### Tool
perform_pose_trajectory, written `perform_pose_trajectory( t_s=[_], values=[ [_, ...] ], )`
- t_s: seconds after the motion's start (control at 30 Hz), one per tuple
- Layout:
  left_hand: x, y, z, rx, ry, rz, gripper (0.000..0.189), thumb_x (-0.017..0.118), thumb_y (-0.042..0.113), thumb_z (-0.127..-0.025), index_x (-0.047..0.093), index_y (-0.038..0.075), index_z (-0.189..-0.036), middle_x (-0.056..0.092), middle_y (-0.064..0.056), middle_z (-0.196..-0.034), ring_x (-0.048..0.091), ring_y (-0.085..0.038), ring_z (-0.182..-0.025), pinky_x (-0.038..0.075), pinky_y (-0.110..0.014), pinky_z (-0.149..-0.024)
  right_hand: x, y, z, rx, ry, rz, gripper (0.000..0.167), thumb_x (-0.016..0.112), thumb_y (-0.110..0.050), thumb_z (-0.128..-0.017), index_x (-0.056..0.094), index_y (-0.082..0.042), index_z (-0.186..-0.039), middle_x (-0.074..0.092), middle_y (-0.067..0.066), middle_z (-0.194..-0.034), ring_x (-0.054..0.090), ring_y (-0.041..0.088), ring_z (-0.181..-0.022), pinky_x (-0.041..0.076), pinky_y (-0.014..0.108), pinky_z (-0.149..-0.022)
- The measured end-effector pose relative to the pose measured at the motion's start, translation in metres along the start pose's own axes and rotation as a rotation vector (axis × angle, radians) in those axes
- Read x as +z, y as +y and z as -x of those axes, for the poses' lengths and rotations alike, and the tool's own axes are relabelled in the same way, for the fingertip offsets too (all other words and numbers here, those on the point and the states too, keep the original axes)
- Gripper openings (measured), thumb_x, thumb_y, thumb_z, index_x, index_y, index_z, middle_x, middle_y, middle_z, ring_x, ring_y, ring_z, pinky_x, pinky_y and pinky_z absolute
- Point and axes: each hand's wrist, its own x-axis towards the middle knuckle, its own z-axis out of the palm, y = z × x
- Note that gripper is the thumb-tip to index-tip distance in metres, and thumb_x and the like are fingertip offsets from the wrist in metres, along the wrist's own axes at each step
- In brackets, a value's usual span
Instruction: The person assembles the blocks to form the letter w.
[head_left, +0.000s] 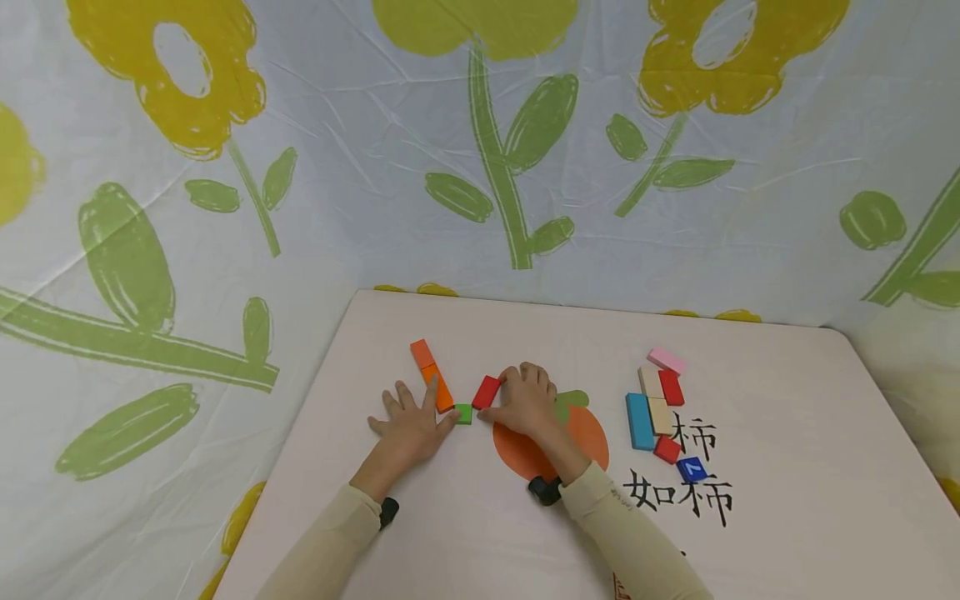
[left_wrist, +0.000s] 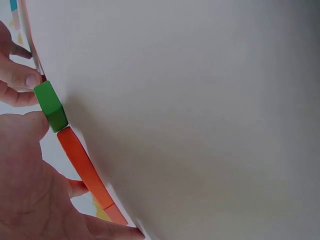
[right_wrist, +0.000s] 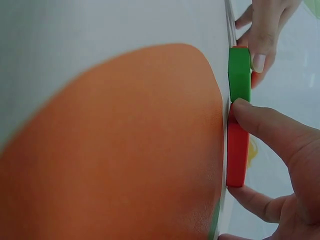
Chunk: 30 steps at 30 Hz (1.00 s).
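My left hand (head_left: 408,430) lies spread on the table, its thumb touching a small green block (head_left: 463,414) and its index finger near an orange block (head_left: 438,388). Another orange block (head_left: 422,353) continues that slanting row at its far end. On the other side, my right hand (head_left: 528,402) holds a red block (head_left: 487,392) by its ends between thumb and a finger. In the right wrist view, the thumb sits where the red block (right_wrist: 237,155) meets the green block (right_wrist: 239,75). Together the blocks form a bent line.
To the right lies a cluster of blocks: a blue one (head_left: 640,421), cream ones (head_left: 661,416), red ones (head_left: 671,387), a pink one (head_left: 667,361) and a dark blue one marked with a figure (head_left: 692,469). An orange persimmon print (head_left: 588,437) and black characters mark the table (head_left: 795,433).
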Motion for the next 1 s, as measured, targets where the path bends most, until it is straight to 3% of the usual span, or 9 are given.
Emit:
perform_pose_trajectory(
  t_s=[1.0],
  values=[
    [-0.0046,0.0002,-0.0005,0.002,0.009,0.025,0.084,0.046,0.065,-0.097,0.020,0.018,-0.161,0.016,-0.043,-0.152,0.015,-0.067,-0.136,0.021,-0.086,-0.090,0.0010,0.0015,-0.0009,-0.012,0.014,0.018,0.069,0.086,-0.053,-0.072,0.060,-0.007,-0.117,0.044,0.022,-0.138,0.036,0.041,-0.129,0.035,0.061,-0.100]
  ],
)
